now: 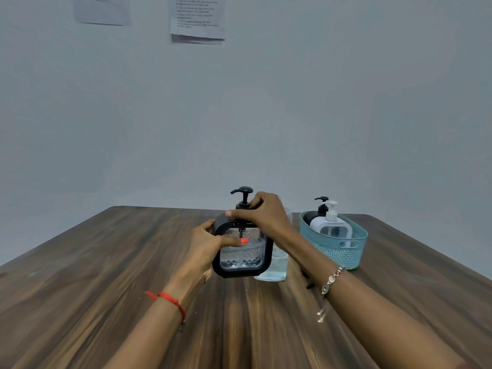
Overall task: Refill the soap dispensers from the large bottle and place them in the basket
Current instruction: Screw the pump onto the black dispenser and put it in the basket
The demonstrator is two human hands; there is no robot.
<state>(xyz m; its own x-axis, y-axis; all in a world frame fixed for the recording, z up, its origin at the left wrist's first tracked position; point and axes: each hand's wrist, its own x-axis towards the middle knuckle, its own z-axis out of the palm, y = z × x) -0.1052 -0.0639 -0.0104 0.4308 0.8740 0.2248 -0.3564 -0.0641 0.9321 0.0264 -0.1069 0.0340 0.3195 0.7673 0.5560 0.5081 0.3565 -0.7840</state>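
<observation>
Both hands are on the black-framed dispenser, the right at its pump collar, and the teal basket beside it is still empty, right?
Not empty. The head view shows the teal basket already holding two dispensers, a black one and a white one. Both the left hand and right hand are on the black-framed dispenser.

A plain office-like room: bare grey wall (292,102), printed notices (197,20) taped up, wood-grain table (106,275).
</observation>
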